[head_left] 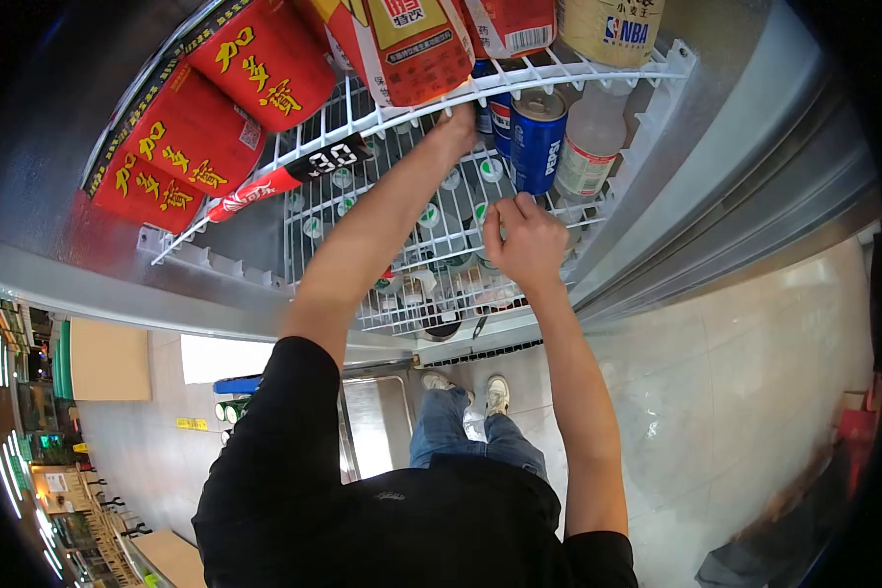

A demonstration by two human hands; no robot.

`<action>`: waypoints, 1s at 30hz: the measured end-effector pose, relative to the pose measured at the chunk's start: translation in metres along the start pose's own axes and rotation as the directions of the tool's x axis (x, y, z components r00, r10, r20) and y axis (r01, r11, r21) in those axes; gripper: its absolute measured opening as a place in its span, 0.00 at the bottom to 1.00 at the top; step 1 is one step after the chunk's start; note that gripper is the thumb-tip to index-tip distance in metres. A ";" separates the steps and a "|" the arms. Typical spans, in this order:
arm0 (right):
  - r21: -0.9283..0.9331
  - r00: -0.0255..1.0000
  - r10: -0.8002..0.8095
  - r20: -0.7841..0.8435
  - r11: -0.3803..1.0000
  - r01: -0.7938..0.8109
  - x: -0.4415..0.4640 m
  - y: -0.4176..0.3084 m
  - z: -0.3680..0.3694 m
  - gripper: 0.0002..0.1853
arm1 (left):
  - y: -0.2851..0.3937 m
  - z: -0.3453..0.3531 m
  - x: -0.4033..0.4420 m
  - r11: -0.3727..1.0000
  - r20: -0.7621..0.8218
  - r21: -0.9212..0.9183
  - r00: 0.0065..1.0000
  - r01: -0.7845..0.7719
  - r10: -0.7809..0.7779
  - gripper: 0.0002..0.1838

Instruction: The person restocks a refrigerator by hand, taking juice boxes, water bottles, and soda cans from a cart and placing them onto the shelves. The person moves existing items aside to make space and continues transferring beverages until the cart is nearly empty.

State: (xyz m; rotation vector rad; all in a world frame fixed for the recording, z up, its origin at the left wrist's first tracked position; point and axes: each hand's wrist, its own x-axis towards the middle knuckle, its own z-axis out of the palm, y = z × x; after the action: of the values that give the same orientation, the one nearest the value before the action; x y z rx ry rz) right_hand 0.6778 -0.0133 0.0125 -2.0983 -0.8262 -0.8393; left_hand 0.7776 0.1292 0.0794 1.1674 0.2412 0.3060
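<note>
- Red carton (407, 49) overhangs the upper wire shelf (598, 74) at top of view, red multipacks (265, 69) to its left.
- Left hand (456, 129): reaches under that shelf, next to the blue cans. Fingers hidden; can't tell if they grasp anything.
- Right hand (529, 240): fingers curled in, just below the front Pepsi can (537, 145). No item visible in it; can't tell if it's hooked on wire.
- Front Pepsi can stands on the level below, second blue can (501, 122) behind, clear bottle (588, 157) beside it.
- Risk: right knuckles could nudge the front can, tipping it into the bottle; cause is tight spacing.
- Risk: left wrist sits close under the shelf rim; a raised arm could knock it or the price strip (284, 181).
- Risk: anything dropped would likely hit tile near the shoes (497, 395).
- Surface: open white wire grid, bottle caps (429, 216) showing through; narrow bases could catch.
- Room: pale, glossy tiled floor (686, 353), cardboard box (111, 360) and yellow floor label (191, 423) off left.
</note>
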 end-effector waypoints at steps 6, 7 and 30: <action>0.016 1.000 -0.006 -0.030 1.000 0.006 0.002 -0.001 -0.001 0.09 | -0.019 0.010 0.021 0.991 -0.019 -0.120 0.998 0.061 -0.064 0.42; 0.027 0.999 -0.007 -0.033 1.000 0.008 0.001 0.000 -0.001 0.09 | -0.026 0.010 0.027 0.979 -0.005 -0.180 0.995 0.100 -0.103 0.42; 0.029 0.993 -0.110 0.028 0.994 0.110 -0.009 0.011 -0.005 0.03 | 0.027 -0.154 -0.324 0.979 0.260 0.102 0.945 0.176 -0.197 0.22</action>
State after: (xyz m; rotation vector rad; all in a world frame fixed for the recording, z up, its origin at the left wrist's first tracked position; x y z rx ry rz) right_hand 0.6788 -0.0260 0.0043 -2.0606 -0.9713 -0.8518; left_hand 0.4201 0.1557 0.0558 1.2388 0.1241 -0.0306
